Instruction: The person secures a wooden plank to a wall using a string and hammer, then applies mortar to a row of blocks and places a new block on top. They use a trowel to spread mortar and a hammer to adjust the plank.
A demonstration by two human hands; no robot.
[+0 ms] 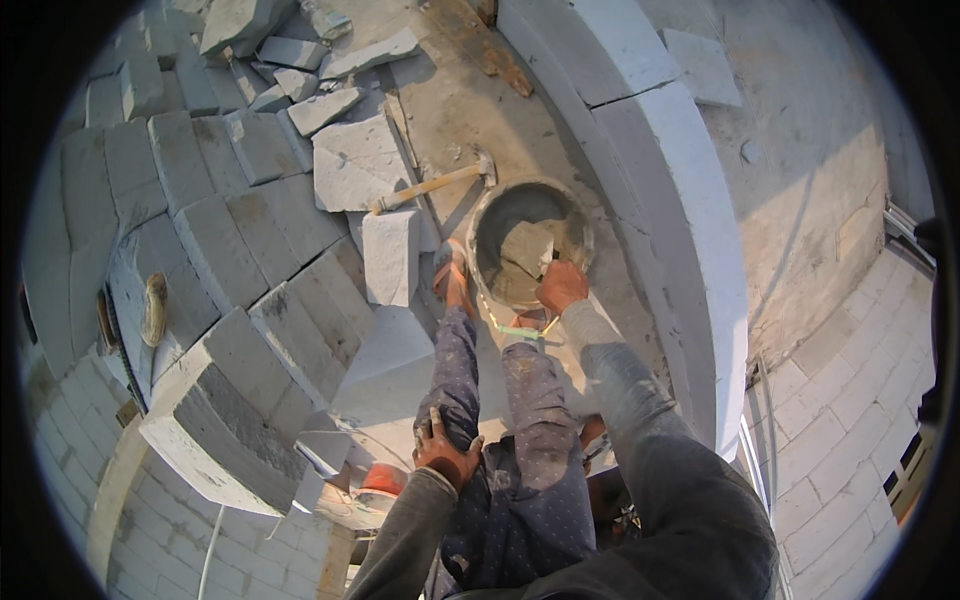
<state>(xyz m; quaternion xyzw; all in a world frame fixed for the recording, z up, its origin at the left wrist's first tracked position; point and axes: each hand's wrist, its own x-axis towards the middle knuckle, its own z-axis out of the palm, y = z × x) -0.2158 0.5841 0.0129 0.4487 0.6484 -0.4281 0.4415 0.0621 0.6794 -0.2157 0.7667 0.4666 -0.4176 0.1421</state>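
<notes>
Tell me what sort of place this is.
Probably a building site: pale blocks stacked in rows, a low block wall, and a round tub with what looks like mortar inside.

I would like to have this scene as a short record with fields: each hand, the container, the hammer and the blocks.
Right hand: grips what looks like a trowel, blade inside the bucket
Left hand: on the left leg
Container: round bucket with grey mix
Hammer: wooden handle over pale blocks, head toward the bucket
Blocks: stacked blocks at left; long row at right
</notes>
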